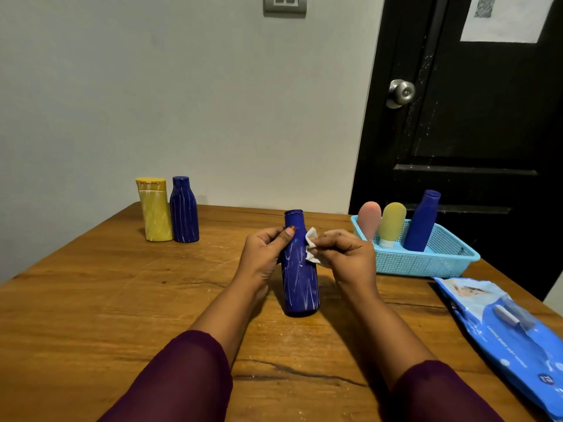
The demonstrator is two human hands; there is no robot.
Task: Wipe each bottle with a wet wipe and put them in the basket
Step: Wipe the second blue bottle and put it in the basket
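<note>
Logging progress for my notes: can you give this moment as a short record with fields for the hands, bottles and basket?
left grip: holds centre blue bottle near its shoulder; the bottle stands on the table
right grip: pinches wet wipe against that bottle's upper side
waiting: yellow bottle and far blue bottle, both white-streaked, back left
basket: pink tube, yellow tube, unstreaked blue bottle
also: wipes pack, right side

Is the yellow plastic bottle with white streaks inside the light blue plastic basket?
No, the yellow streaked plastic bottle stands on the wooden table, far left of the blue mesh basket.
</note>
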